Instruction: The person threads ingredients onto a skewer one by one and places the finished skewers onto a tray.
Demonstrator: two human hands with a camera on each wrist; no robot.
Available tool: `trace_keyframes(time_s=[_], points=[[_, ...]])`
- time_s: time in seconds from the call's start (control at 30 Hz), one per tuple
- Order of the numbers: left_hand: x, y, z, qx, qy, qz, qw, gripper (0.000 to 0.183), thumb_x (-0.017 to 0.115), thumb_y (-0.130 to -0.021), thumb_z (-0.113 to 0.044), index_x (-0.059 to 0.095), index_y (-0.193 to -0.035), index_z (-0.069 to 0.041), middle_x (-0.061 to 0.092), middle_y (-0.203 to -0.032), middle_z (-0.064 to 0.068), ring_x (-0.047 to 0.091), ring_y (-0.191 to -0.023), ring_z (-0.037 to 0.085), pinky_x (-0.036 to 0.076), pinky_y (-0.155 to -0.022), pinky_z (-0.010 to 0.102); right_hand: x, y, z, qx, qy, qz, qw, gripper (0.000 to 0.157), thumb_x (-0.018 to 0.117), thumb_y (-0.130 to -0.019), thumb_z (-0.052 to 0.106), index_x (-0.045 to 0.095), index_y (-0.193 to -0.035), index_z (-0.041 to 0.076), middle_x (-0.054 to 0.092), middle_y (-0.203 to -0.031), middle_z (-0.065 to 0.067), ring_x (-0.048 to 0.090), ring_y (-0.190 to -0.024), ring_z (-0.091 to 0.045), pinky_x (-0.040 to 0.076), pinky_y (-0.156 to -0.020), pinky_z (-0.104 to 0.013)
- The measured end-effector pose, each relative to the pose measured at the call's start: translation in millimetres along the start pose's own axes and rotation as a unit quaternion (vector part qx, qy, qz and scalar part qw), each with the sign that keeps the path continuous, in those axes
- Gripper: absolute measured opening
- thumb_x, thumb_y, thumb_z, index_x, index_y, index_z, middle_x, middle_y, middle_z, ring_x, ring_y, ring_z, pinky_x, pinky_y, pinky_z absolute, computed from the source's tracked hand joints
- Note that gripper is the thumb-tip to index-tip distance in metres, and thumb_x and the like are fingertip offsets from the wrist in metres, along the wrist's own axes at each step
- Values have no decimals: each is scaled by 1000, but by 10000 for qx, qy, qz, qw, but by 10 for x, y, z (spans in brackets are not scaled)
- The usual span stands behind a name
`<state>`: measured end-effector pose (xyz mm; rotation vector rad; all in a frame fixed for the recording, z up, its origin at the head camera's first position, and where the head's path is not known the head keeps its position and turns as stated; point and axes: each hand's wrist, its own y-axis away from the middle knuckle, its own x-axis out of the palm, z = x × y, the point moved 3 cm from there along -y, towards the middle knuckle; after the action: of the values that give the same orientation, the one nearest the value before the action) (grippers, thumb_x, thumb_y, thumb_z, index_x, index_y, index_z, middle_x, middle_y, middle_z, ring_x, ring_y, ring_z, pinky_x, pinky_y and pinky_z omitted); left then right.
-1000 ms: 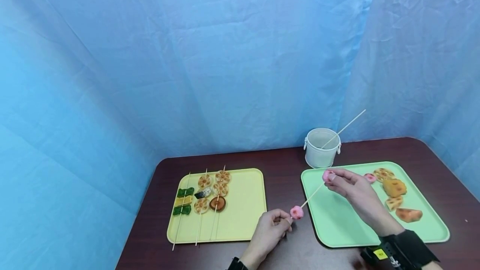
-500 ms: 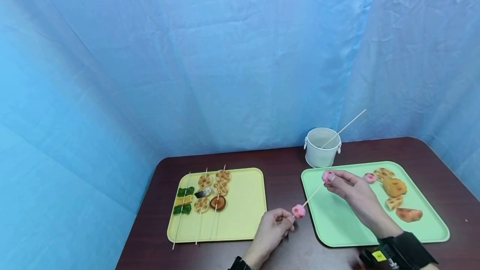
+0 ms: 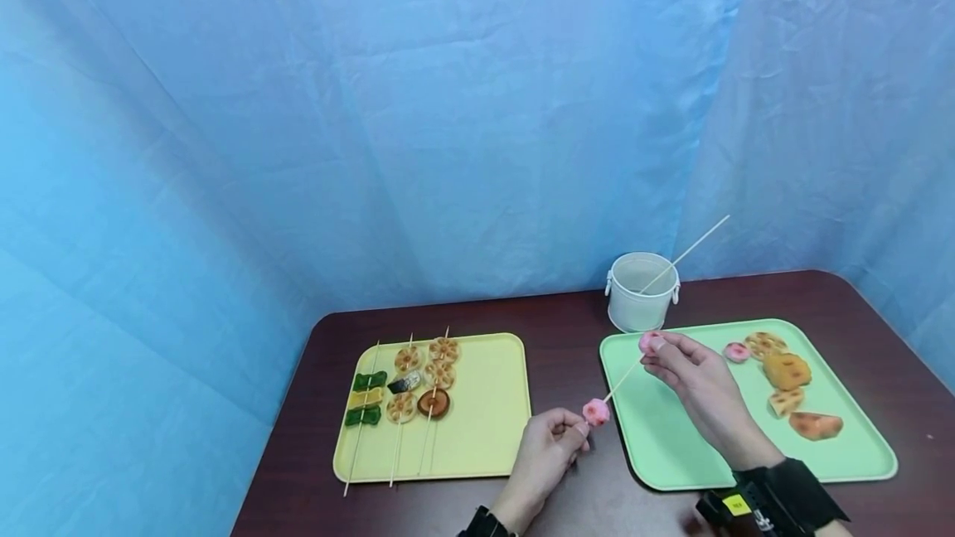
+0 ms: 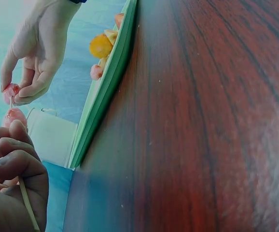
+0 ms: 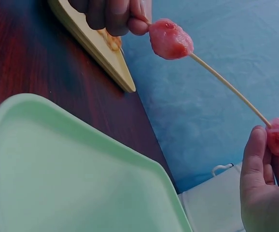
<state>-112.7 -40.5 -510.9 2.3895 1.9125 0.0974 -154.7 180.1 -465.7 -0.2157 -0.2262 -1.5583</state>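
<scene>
My left hand grips a thin wooden skewer low down, close below a pink food ball threaded on it. The skewer slants up to the right, over the gap between the trays. At its upper end my right hand pinches a second pink ball between thumb and fingers, and the skewer's tip meets that ball. In the left wrist view the skewer's lower end sticks out below my left fist. Under my right hand lies the green tray.
On the green tray are a third pink ball and several browned food pieces. The yellow tray at left bears three loaded skewers, their ends past its front edge. Behind stands a white bucket holding one bare stick.
My left hand has shifted slightly right and up with the skewer and its lower pink ball, towards my right hand. The right hand has risen slightly, its wrist swinging left.
</scene>
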Motion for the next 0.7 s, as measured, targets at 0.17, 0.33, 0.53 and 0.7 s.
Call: trace_keyframes(time_s=[0.17,0.33,0.53,0.7], points=[[13,4,-2,8,-7,-23,10000,19,63,-87,-8,65,-84,10,57,-61,-2,44,-50,4,33,-45,14,-13,5,-7,-72,-27,73,9999,29,56,-97,16,57,-118,-5,65,-105,-4,63,-97,-14,51,-86,-29],[23,16,-11,18,35,4,10000,20,64,-87,-7,64,-84,12,58,-61,1,41,-48,1,32,-44,14,-33,12,4,32,121,202,9997,30,56,-97,16,56,-119,-5,64,-107,-6,64,-98,-13,50,-87,-29],[33,36,-14,-5,82,-70,9999,19,64,-86,-7,64,-84,12,57,-61,0,41,-48,2,32,-44,14,-45,17,9,248,440,170,9986,40,58,-96,20,52,-124,-9,64,-109,-6,65,-99,-13,50,-87,-30],[60,43,-23,27,-32,-107,9999,18,64,-86,-8,65,-83,10,58,-61,-2,44,-50,3,33,-45,14,-47,40,3,226,597,173,9978,37,58,-96,19,53,-121,-8,64,-109,-7,65,-97,-14,50,-87,-30]])
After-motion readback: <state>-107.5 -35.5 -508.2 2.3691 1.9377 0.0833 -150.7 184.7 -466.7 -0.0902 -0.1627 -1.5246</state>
